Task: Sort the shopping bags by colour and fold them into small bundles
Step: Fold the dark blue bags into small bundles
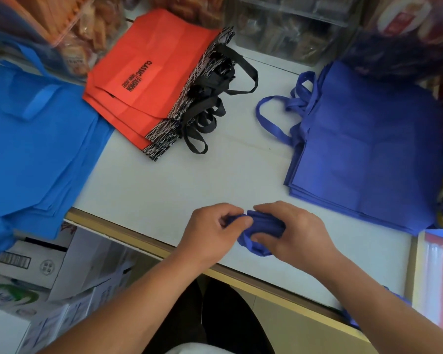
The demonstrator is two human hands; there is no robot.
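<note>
Near the counter (164, 190) front edge we hold a folded indigo bundle (262, 227) between both hands. Left hand (210, 233) pinches its left end, fingers curled. Right hand (296, 232) wraps it, thumb underneath. Forearms converge inward.

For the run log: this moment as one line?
item: dark blue bundle | left hand grips it | right hand grips it | sorted: light blue pile, red pile, dark blue pile

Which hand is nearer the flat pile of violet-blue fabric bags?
Right. The right hand is beside the pile, off its near left corner; the left hand is farther left, across the violet-blue bundle.
</note>
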